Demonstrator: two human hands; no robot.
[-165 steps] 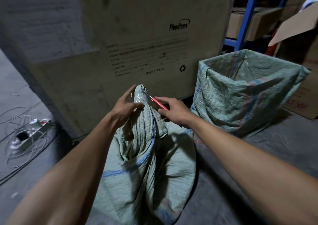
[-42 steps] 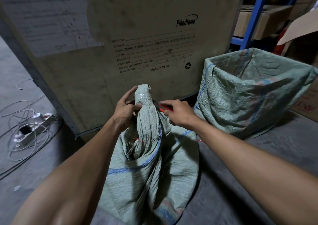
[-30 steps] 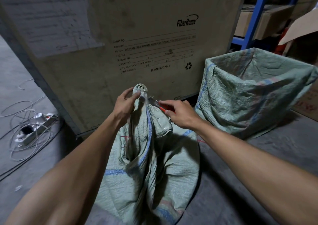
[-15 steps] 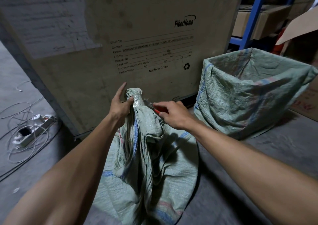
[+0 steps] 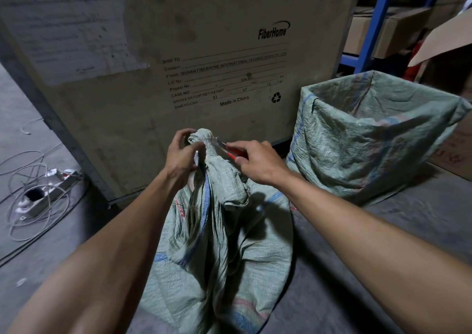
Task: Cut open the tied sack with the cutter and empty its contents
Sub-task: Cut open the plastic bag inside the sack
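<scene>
1. A big brown crate stands on the floor. It has black words on it, like "FiberHome" and "Made in China".
2. A pale paper sheet is stuck on the left part of the crate.
3. An open green sack stands just right of the crate. It has blue stripes.
4. A blue shelf is behind the open sack, with cardboard boxes on it.
5. A white power strip lies on the floor at the left, with thin wires looped around it.
6. A brown cardboard flap sticks out at the far right.
</scene>
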